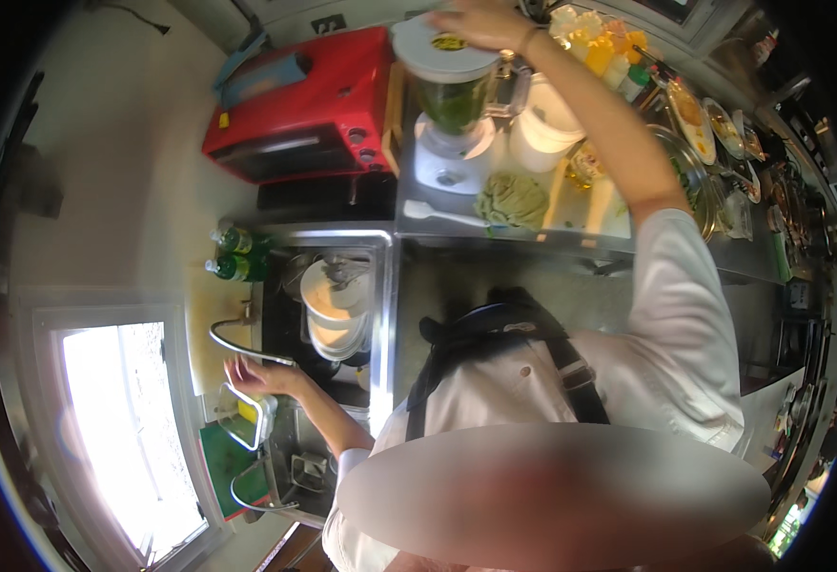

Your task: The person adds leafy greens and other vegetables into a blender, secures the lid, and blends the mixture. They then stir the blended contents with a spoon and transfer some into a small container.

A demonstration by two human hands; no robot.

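My right hand (472,25) lies over the white lid (433,61) of a blender, its fingers blurred. Green contents fill part of the clear blender jar (451,100), which stands on a white base (447,168). Beside the base are a white plastic utensil (443,213) and a crumpled green thing (511,200), cloth or leaf. A white bucket (547,129) stands right of the jar. At the far left, my left hand (254,375) is near a curved metal faucet (229,343), above a wire rack (250,422) with a yellow sponge; nothing shows in its loosely bent fingers.
A red toaster oven (304,107) stands left of the blender. Stacked plates (336,307) are in the sink, with green bottles (236,266) behind. Squeeze bottles (597,50), a large metal bowl (711,196) and food plates (690,118) line the counter's right side.
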